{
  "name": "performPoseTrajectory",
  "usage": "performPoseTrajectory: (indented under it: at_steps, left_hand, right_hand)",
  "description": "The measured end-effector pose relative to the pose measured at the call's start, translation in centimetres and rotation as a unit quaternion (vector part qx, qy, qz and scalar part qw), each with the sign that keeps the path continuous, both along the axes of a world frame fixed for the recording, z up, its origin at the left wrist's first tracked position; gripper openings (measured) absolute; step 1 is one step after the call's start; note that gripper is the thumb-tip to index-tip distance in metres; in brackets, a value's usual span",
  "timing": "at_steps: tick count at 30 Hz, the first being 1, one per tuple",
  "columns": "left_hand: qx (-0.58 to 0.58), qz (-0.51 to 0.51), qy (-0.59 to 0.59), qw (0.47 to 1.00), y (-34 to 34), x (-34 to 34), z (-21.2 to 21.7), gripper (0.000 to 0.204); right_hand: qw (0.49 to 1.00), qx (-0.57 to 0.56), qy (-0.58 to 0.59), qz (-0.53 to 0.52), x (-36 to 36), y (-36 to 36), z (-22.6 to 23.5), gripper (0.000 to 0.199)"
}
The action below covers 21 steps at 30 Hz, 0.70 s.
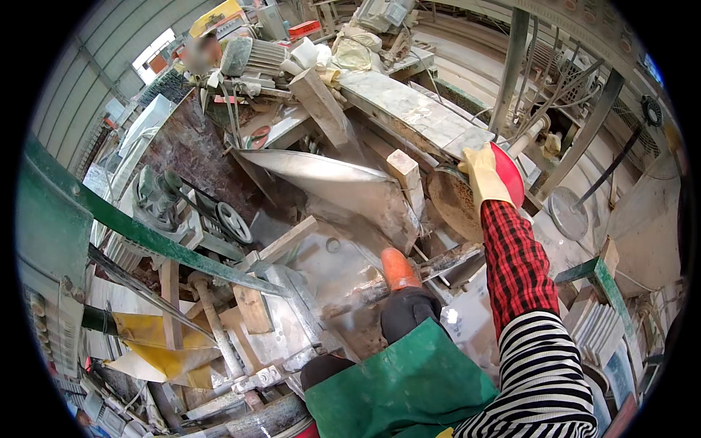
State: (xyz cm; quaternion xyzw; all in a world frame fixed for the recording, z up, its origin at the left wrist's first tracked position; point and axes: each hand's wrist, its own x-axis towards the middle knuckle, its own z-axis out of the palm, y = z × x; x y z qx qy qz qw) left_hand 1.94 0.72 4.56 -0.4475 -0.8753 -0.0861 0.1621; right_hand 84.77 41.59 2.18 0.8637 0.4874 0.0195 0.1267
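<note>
My right hand (483,174), in a yellow glove over a red checked sleeve, reaches forward and grips the rim of a red round cover (511,175). A brown, dusty saw disc (451,201) sits just left of that cover. My left hand (400,271), in an orange and black glove, is closed around a dirty metal bar (445,261) that runs across in front of me. A wet grey stone slab (343,186) lies tilted beyond the bar. A green apron (409,387) covers my front.
Wooden blocks (406,175) and a long beam (321,106) lie on the machine bed. At the left are a pulley wheel (234,221), a motor (150,191) and a green frame rail (146,233). Another person (198,55) stands far back left. Stacked tiles (595,328) are at the right.
</note>
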Motion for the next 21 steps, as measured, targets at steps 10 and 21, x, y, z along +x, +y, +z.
performPoseTrajectory:
  at_steps: [10,21]
  left_hand:
    - [0.023,0.002,-0.005,1.000,-1.5,-1.1,-1.2,0.055]
    - [0.093,-0.047,-0.156,0.982,-0.5,3.1,1.9,0.053]
  right_hand:
    - [0.952,0.219,0.210,-0.047,-4.2,-0.7,3.4,0.044]
    - [0.573,0.068,0.802,0.156,-36.6,-5.1,-0.7,0.042]
